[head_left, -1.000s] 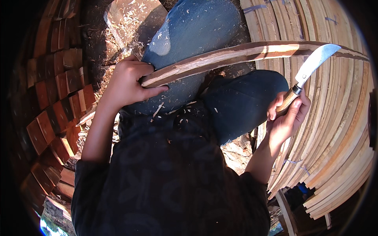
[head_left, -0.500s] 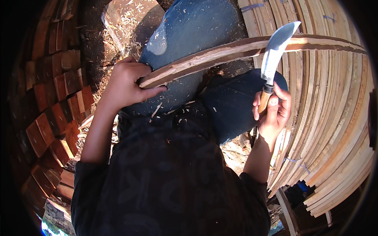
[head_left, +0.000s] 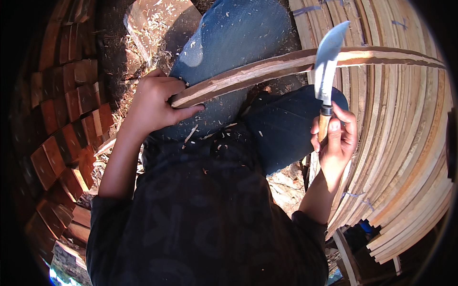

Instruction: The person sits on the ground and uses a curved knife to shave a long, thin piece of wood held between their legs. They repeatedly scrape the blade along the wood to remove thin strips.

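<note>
A long wooden strip, with pale cut wood and dark brown sides, runs across my thighs and off to the right over the stacked wood. My left hand grips its near left end, thumb below and fingers above. In my right hand is a knife with a wide, curved steel blade pointing up and away. Its wooden handle lies between my thumb and fingers. The blade overlaps the strip in this view; whether they touch I cannot tell.
Bundled pale wood strips, tied with thin cords, fill the right side. Reddish-brown wood blocks are stacked on the left. A flat board with shavings lies beyond my left hand. Shavings also dot my jeans.
The knife has shifted slightly to the left and its blade stands more upright; my right hand sits a little lower. The strip has turned slightly, showing more of its pale face.
</note>
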